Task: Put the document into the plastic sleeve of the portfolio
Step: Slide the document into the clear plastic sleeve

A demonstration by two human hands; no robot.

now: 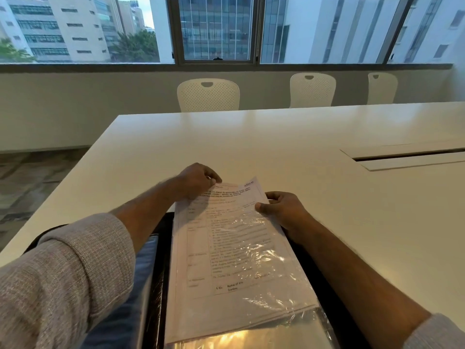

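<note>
Clear, crinkled plastic of the sleeve (254, 250) covers most of the document (226, 238), a printed form that lies slanted across the open black portfolio (161, 248) at the near edge of the white table (276, 142). Only the far end of the sheet sticks out past the sleeve's mouth. The word "slice" is printed at that far right corner. Low on the page, bold text reads roughly "S No." and "Name of the Trustee"; the rest of the table rows are too blurred to read.

At the far left corner of the sheet, the left hand (198, 180) has its fingers closed in a pinch on the paper's edge. The right hand (281, 207) grips the right side near the sleeve's mouth, thumb on top and fingers curled under; I cannot tell whether it holds the plastic alone or the paper too. Both forearms wear grey knit sleeves pushed back.

More glossy plastic shows under the sheet at its near end. The portfolio's near part runs out of view at the bottom edge.

Beyond the hands the table top is bare right up to its far edge, with a long cable slot (407, 157) well off to the right. Three white chairs (208, 95) stand behind it under the window (216, 28).
</note>
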